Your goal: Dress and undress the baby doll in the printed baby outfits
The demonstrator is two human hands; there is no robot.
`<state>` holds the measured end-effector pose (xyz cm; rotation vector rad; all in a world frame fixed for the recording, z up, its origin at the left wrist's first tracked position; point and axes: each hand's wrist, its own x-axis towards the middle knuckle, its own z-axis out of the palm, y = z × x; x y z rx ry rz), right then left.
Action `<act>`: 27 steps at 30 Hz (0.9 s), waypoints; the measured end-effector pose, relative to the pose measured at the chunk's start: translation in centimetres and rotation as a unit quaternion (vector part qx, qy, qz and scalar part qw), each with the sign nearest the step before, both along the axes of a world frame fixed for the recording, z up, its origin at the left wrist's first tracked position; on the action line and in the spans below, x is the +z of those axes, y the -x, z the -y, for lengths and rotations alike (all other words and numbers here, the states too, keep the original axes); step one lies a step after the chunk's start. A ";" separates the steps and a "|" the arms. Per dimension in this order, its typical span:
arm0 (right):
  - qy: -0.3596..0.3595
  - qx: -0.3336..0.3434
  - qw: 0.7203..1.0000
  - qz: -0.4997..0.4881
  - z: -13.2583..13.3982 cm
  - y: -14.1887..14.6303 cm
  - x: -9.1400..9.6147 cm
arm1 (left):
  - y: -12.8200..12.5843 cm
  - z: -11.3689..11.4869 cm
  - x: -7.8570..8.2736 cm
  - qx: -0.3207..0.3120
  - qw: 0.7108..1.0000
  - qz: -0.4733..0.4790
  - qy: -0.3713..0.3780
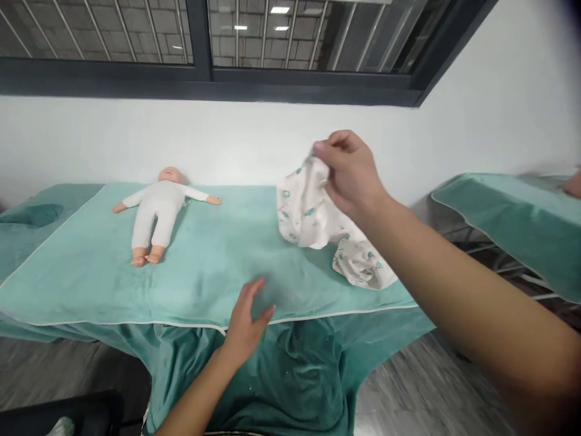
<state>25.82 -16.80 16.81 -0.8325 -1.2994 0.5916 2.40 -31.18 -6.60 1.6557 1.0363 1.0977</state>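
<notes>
My right hand (351,172) pinches a white cloth with a small green print (302,209) and holds one part of it up off the bed. Lower down, the rest of the cloth lies bunched on the green cover (254,230); folds hide whether it is a garment. My left hand (247,324) hovers at the cover's front edge, fingers apart and holding nothing. A baby doll (158,209) in a white suit lies on its back at the left, arms spread and feet toward me.
Behind the bed is a white wall (245,142) with a dark-framed window (313,79). At the right stands another green-covered bed (512,206), with part of a person's hand (572,184) at the frame's edge. A black chair or seat (86,412) shows at lower left.
</notes>
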 end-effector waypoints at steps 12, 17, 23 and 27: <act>0.139 0.042 0.770 0.621 6.5 -0.8 -19.7 | 5.8 -9.8 1.9 0.251 0.955 0.151 0.045; 0.161 -0.100 0.740 0.645 7.5 -9.2 -24.9 | 11.9 -11.9 2.2 0.374 0.921 0.108 -0.025; 0.147 -0.200 0.727 0.640 6.1 -11.8 -24.6 | 14.9 -13.3 2.7 0.448 0.870 -0.169 -0.119; 0.136 -0.191 0.768 0.596 4.5 -7.6 -23.7 | 12.2 -12.8 2.8 0.230 0.854 -0.408 -0.226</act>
